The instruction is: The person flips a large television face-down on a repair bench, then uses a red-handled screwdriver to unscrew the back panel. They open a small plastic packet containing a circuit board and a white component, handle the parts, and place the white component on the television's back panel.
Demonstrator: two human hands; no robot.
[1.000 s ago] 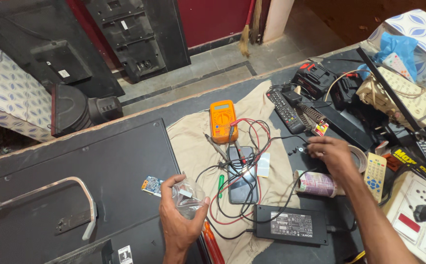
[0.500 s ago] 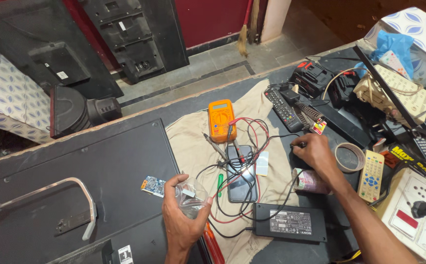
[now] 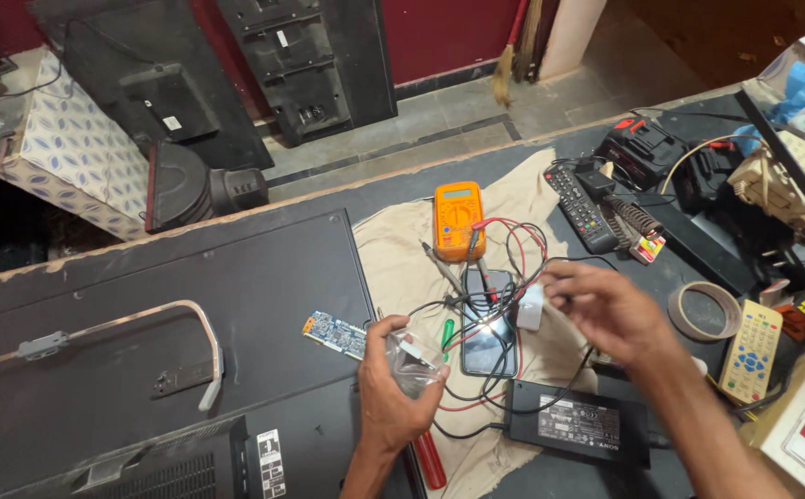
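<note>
- our left hand (image 3: pixel 393 397) is closed around a small clear bag (image 3: pixel 414 359), lifted off the bench, probably so the bits inside can be got at.
- our right hand (image 3: pixel 606 310) hovers over the wires with fingers loosely curled and pinched toward a small white part (image 3: pixel 530 307); the hand is blurred, so we cannot tell whether it grips that part or only touches it.
- between the hands lies one phone (image 3: pixel 488 337), face up on a beige cloth (image 3: pixel 402 263), under a tangle of red and black leads (image 3: pixel 513 245).
- the leads run up to one orange meter (image 3: pixel 459 220), set at the top of the cloth where its dial faces us.
- just left of the bag, one small blue board (image 3: pixel 335 334) rests on the back of a large black tv (image 3: pixel 190 305) lying face down.
- near our wrists sit one black power brick (image 3: pixel 576 422) and one red-handled screwdriver (image 3: pixel 427 459).
- we count two remotes: a black remote (image 3: pixel 580 208) above the right hand, a white remote (image 3: pixel 752 349) further right.
- one roll of tape (image 3: pixel 703 310) lies flat beside the white remote.
</note>
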